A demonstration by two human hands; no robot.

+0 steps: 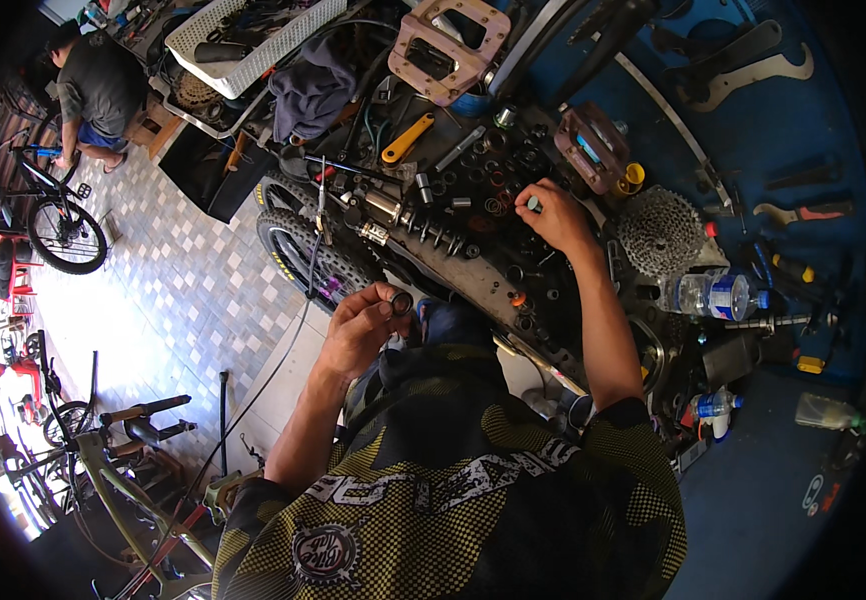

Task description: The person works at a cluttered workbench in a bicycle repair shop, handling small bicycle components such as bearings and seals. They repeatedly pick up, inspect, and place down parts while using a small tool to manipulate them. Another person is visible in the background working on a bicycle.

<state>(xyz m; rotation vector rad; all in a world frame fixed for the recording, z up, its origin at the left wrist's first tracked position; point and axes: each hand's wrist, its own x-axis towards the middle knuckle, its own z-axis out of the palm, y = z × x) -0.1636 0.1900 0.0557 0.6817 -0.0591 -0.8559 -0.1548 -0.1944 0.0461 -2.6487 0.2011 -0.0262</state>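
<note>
My left hand (pixel 353 335) is closed, pinching a small dark metal ring (pixel 402 303) between thumb and fingers in front of my chest. Over the cluttered workbench my right hand (pixel 561 222) has its fingers closed on a small pale green piece (pixel 533 203), too small to tell its kind. Several loose rings and seals (pixel 494 205) lie on the bench around that hand. To the left of it rests a bike shock absorber with a coil (pixel 443 238). Some fingers of both hands are hidden behind the knuckles.
A chain cassette (pixel 659 232) and a plastic water bottle (pixel 718 296) sit right of my right arm. Pedals (pixel 450 50), a yellow-handled tool (pixel 408 138) and a white basket (pixel 253 50) crowd the far side. Tools hang on a blue panel. Another person (pixel 103 90) crouches by a bicycle, far left.
</note>
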